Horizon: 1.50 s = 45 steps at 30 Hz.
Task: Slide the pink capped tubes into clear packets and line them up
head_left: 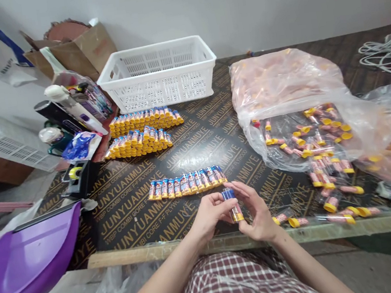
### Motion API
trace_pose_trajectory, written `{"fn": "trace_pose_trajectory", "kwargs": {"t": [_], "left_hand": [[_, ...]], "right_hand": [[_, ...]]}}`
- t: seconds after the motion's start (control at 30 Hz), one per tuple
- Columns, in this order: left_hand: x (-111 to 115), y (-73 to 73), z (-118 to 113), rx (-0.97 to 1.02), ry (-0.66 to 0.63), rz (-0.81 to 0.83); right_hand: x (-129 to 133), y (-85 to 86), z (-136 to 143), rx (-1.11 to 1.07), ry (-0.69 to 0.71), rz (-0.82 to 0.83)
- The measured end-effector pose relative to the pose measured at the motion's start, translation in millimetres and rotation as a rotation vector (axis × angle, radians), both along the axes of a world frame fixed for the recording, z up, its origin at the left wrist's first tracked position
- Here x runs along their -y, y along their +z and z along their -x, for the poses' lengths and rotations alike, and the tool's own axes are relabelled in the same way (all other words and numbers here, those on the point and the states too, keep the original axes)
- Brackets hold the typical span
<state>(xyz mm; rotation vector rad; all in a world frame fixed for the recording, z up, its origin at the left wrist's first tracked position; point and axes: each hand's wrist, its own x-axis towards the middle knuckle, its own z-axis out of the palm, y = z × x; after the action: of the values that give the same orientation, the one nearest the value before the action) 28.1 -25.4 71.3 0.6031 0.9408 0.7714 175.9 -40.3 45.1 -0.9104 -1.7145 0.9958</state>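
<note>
Both hands hold one small tube (232, 205) with a blue label and a yellow cap, just above the table's front edge. My left hand (209, 214) pinches its left side; my right hand (256, 208) wraps it from the right. Just beyond my fingers lies a single row of labelled tubes (186, 183) side by side. Two stacked piles of finished tubes (141, 132) with yellow caps sit further back on the left. Loose tubes without blue labels (320, 149) spill from a clear plastic bag (281, 82) on the right.
An empty white plastic basket (159, 72) stands at the back. A purple dustpan (26, 260) lies at the front left, with a tape dispenser (76, 174) behind it. Bottles and cardboard boxes (70, 47) crowd the back left. White cord (388, 51) lies coiled at the far right.
</note>
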Motion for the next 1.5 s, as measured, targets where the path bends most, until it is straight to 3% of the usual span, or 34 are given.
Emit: {"fn": "trace_pose_trajectory", "kwargs": {"t": [0.17, 0.3, 0.37, 0.5, 0.6, 0.67, 0.73, 0.83, 0.97, 1.07, 1.17, 1.3, 1.4, 1.5], "left_hand": [[-13, -0.4, 24, -0.124, 0.051, -0.105], [-40, -6.2, 74, -0.629, 0.304, -0.314], [-51, -13.4, 96, -0.960, 0.347, -0.430], [-61, -26.2, 114, -1.319, 0.124, -0.512], [-58, -22.1, 110, -1.463, -0.013, -0.506], [-56, -15.2, 108, -1.603, -0.037, -0.454], [-55, -10.4, 104, -1.672, 0.002, -0.426], [-46, -11.9, 84, -1.504, 0.067, -0.585], [-22, -29.9, 27, -0.960, -0.280, -0.716], [-10, -47.0, -17, -0.772, -0.489, -0.762], [-7, -58.5, -44, -0.723, -0.598, -0.768], [-9, -66.5, -53, -0.707, -0.616, -0.729], [-12, -69.5, -52, -0.663, -0.557, -0.631], [-13, -64.4, -57, -0.542, -0.465, -0.434]], "right_hand": [[-4, 4.8, -4, 0.056, 0.047, 0.016], [-7, 2.3, -22, 0.069, -0.074, 0.034], [-9, -2.2, -32, 0.052, -0.144, 0.058], [-9, -5.6, -42, 0.095, -0.224, 0.066], [-4, -0.7, -45, 0.160, -0.242, 0.036], [-3, -0.1, -52, 0.199, -0.284, 0.023], [-4, -4.5, -68, 0.269, -0.430, 0.004], [-7, -16.6, -110, 0.489, -0.780, 0.002], [-9, -27.5, -184, 0.653, -1.081, 0.091], [-4, -26.4, -241, 0.776, -1.202, 0.234], [3, -21.0, -291, 0.886, -1.225, 0.388], [7, -12.3, -332, 0.960, -1.133, 0.487], [8, -1.8, -343, 0.968, -1.031, 0.455], [7, 11.8, -326, 0.920, -0.923, 0.370]]}}
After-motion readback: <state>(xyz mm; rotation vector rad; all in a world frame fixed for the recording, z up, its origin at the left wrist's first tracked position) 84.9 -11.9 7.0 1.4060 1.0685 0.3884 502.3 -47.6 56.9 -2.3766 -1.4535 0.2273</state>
